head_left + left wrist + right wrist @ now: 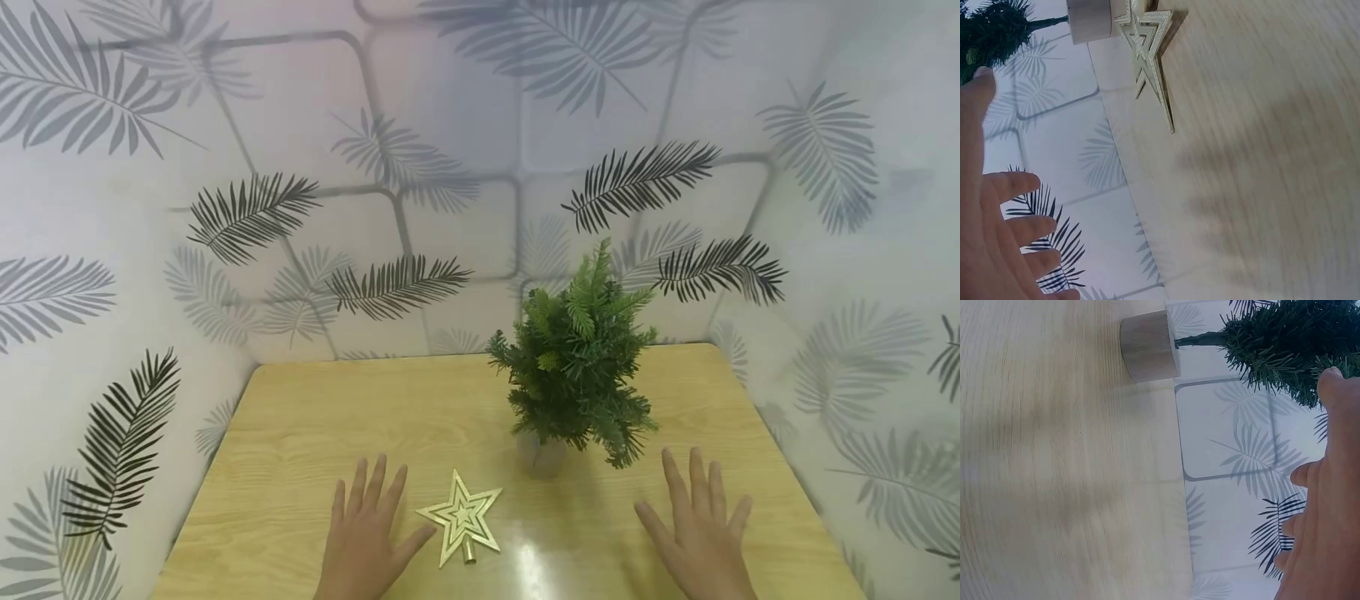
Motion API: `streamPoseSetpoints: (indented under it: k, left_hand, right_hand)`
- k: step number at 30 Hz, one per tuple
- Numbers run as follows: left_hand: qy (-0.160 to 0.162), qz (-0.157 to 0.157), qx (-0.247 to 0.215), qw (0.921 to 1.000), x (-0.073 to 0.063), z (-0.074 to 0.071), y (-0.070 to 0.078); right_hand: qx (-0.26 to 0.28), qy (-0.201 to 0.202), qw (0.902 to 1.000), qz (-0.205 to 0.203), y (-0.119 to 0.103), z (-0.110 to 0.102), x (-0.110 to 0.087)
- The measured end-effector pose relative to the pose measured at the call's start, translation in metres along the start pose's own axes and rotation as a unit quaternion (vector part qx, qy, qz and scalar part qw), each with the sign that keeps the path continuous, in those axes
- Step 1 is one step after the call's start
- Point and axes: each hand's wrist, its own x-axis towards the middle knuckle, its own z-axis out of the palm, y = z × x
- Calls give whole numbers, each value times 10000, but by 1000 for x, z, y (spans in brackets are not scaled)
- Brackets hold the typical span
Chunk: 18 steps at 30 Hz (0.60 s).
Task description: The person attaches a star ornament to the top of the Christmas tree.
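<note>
A gold star tree topper [462, 515] with a short tube at its base lies on the wooden table. Just left of it my left hand [367, 529] is spread, palm down, its thumb tip right by the star's edge. On the other side, my right hand [703, 525] has its fingers spread too and holds nothing. Between the hands and farther back stands a small artificial Christmas tree [581, 358], upright on a round wooden base [542, 456]. In the left wrist view, the star [1144, 47] lies beyond my left hand [997, 219]; the right wrist view shows the tree's base [1150, 347].
The light wood table [360, 408] has rounded far corners. Its back edge meets a wall [465, 242] patterned with grey and black leaves, and similar patterned surfaces flank both sides. A bright reflection shows on the tabletop near the front.
</note>
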Motion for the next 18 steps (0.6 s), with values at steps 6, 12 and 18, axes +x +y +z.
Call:
streamPoseSetpoints:
  k: [6, 12, 18]
  left_hand:
    - [-15, -79, 58, 10000, -5, 9, -2]
    - [-134, -288, 94, 9995, -10, 20, 1]
    - [-142, -458, -10, 9988, -12, 29, 8]
  right_hand:
    - [153, -4, 9999, -21, -1, 2, 2]
    - [252, 66, 9996, -142, 2, 3, 4]
    - [454, 168, 9983, -337, 2, 0, 10]
